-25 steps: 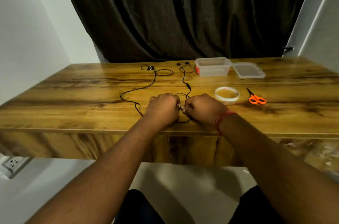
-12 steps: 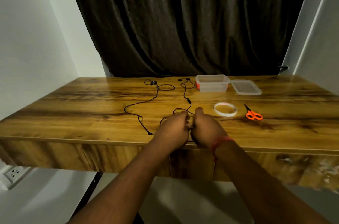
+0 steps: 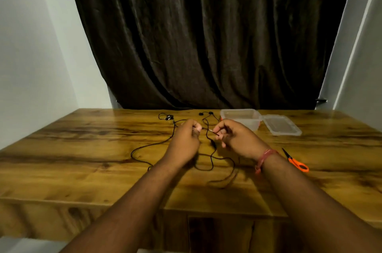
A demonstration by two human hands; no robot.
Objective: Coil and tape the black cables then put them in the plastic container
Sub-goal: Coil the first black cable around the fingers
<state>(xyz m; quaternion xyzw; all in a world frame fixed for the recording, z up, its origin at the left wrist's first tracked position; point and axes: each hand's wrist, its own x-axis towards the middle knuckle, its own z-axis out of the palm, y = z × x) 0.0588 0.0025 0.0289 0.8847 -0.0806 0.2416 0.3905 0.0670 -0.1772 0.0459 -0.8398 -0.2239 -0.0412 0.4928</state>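
Two hands work above a wide wooden counter (image 3: 82, 149) that fills the lower half of the view, with a dark curtain (image 3: 206, 35) hanging behind it at twelve o'clock. Biggest of the loose things is the clear plastic container (image 3: 244, 117), standing open at about one o'clock from the hands, its flat lid (image 3: 281, 127) lying just beside it toward three o'clock.

Next come the hands themselves. The left hand (image 3: 186, 141) is raised off the wood, its fingers curled and pinching a short stretch of black cable near the thumb tip. The right hand (image 3: 237, 139), a red thread band (image 3: 265, 157) round its wrist, sits toward three o'clock of the left, apart from it, and its fingers pinch the same stretch of cable, which runs taut between the two.

Below them the black cables (image 3: 153, 146) trail loosely over the counter: one long run swings out toward nine o'clock, another loops down toward six o'clock under the right wrist, and both lead back toward twelve o'clock, where small earbud ends lie near the counter's far edge.

Orange-handled scissors (image 3: 297, 164) lie at four o'clock of the right hand, near the wrist but not touching it.
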